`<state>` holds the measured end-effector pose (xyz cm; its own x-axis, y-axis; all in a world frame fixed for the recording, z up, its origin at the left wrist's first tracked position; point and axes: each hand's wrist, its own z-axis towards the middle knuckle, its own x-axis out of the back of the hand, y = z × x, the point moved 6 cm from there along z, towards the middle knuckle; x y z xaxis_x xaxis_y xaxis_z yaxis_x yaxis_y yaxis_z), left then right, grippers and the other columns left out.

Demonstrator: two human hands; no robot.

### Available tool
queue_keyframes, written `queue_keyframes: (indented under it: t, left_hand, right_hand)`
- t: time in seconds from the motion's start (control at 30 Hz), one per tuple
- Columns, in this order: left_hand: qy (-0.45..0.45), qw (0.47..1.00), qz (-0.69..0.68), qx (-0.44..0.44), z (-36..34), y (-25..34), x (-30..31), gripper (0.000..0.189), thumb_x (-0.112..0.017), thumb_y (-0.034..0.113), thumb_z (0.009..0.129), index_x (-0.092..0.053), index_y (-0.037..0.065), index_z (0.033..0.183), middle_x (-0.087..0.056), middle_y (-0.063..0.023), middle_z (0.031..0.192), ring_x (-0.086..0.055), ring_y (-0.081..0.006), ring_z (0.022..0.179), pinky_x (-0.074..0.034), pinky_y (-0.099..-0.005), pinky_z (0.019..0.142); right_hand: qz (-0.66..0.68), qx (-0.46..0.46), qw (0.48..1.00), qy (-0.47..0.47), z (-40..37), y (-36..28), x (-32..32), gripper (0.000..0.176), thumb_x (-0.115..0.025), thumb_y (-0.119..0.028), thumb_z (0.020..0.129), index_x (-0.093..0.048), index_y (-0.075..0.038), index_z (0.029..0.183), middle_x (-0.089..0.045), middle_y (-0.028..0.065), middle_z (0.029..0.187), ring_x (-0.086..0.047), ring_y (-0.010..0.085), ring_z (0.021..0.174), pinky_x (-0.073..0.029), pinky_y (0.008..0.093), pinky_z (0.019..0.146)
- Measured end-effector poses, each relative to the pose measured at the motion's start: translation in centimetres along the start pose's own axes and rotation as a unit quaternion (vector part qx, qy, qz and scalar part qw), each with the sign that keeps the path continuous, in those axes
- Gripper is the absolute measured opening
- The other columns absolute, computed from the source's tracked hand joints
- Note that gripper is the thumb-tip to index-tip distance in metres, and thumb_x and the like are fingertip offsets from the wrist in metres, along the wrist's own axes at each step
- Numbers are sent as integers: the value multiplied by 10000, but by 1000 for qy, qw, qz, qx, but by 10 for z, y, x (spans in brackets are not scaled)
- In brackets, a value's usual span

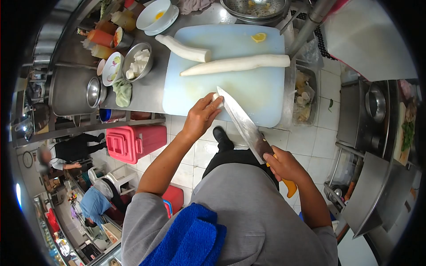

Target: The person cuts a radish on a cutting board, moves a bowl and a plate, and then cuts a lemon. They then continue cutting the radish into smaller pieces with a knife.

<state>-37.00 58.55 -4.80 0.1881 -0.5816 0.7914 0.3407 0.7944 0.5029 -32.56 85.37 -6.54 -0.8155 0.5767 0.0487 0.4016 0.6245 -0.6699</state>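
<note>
My right hand grips the yellow handle of a large knife, its blade pointing up and left over the near edge of the cutting board. At the blade's tip, my left hand pinches a small white piece between its fingers. Across the board lies a long peeled white root, and a shorter thick one rests behind it on the left. A lemon piece sits near the board's far right corner.
Left of the board stand a metal bowl of white chunks, a white bowl, a green cloth and sauce bottles. A scrap bin is at the right. Two people are at the far left.
</note>
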Motion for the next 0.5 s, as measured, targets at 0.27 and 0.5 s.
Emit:
queue_keyframes:
  t: [0.27, 0.5]
  left_hand:
    - [-5, 1000, 3, 4, -1, 0, -1, 469, -742, 4, 753, -634, 90, 1202, -599, -167, 1189, -630, -290, 898, -548, -353, 760]
    - [30, 999, -15, 1, -5, -1, -2, 539, -732, 2, 770, -570, 82, 1278, -595, -170, 1195, -622, -321, 964, -537, -367, 814]
  right_hand:
    - [36, 30, 999, -4, 16, -8, 2, 339, -483, -332, 968, -492, 6, 945, -513, 52, 597, -524, 136, 418, -429, 287, 432]
    - [172, -3, 984, -52, -2, 8, 15, 283, -493, -324, 971, -513, -42, 974, -488, 23, 597, -462, 115, 393, -375, 270, 387]
